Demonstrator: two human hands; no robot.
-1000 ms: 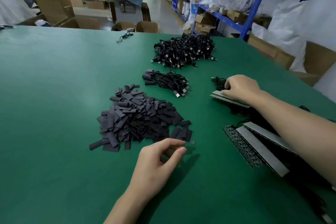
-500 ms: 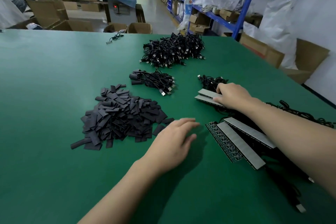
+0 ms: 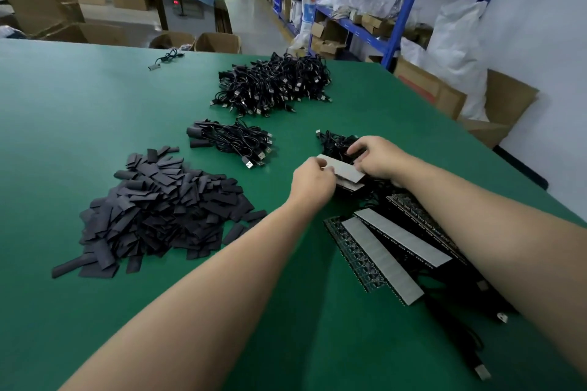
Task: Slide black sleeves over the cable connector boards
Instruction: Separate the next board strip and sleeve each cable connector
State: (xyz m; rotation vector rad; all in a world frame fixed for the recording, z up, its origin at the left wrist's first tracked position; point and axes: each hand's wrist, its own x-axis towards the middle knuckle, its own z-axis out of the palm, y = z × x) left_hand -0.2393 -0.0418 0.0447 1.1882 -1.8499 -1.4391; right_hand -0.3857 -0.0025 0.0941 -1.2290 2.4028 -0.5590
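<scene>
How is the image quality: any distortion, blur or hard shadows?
Head view: wide-angle distortion skews the blue shelving; light even, shadows on the green table soft; left hand, right hand and the board strip they hold are sharp; background softer.

One heap of flat black sleeve pieces (image 3: 152, 213), too many to count. Black USB cables lie in three gatherings on the green bench (image 3: 79, 111): a large tangled pile (image 3: 273, 86), a smaller bundle (image 3: 235, 143) and a small tangle (image 3: 336, 141), plus one lone cable (image 3: 166, 57) well apart. Three grey-topped black circuit-board strips show: one upper strip (image 3: 343, 168) and two lower strips (image 3: 381, 260), with at least one bare dark strip (image 3: 419, 216) beside them.
</scene>
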